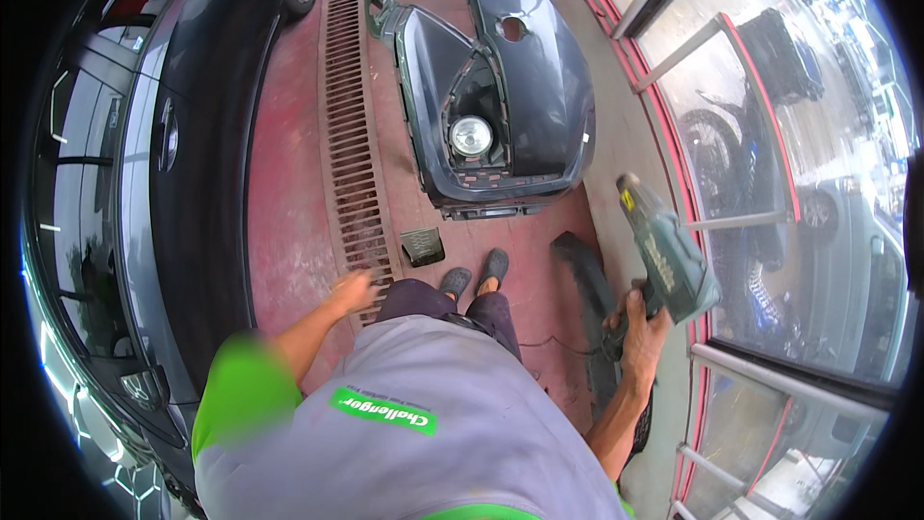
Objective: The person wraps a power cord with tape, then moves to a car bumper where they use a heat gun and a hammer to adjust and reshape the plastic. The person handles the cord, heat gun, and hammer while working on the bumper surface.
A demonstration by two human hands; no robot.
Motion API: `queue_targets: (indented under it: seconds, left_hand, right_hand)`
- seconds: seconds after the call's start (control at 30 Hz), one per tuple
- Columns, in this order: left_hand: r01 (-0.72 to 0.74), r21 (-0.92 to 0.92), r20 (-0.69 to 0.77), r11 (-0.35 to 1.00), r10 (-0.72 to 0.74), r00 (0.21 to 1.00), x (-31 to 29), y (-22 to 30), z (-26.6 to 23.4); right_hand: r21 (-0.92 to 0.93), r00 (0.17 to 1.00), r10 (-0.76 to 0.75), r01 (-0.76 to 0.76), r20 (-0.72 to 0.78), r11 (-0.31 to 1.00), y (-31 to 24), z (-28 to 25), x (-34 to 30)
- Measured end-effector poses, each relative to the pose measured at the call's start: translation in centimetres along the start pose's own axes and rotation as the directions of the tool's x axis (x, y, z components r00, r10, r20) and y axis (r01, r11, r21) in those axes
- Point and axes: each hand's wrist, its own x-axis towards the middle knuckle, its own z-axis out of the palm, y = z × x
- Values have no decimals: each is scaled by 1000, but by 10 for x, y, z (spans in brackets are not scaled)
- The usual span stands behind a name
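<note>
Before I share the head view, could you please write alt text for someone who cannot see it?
A person's right hand grips what looks like a green heat gun, while the blurred left hand is near a floor grate. Ahead is a dark bumper with a round lamp, between a dark car on the left and windows on the right.

the left hand (354,291) is blurred, and the top edge cuts off the dark bumper (551,87).

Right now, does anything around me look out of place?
The dark bumper cover looks odd: it seems unmounted, yet its fog lamp is fitted. A small boxy object sits loose by the drain grate, near your clogs.
</note>
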Motion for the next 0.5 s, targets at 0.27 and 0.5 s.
queue_targets:
  seconds: [0.27, 0.5]
  left_hand:
    - [583, -793, 169, 176, -856, 488, -131, -68, 126]
    - [536, -784, 185, 313, -706, 684, -152, 30, 274]
  right_hand:
    - [-13, 915, -45, 55, 401, 998, -109, 74, 124]
    - [-82, 803, -19, 85, 596, 993, -139, 127, 188]
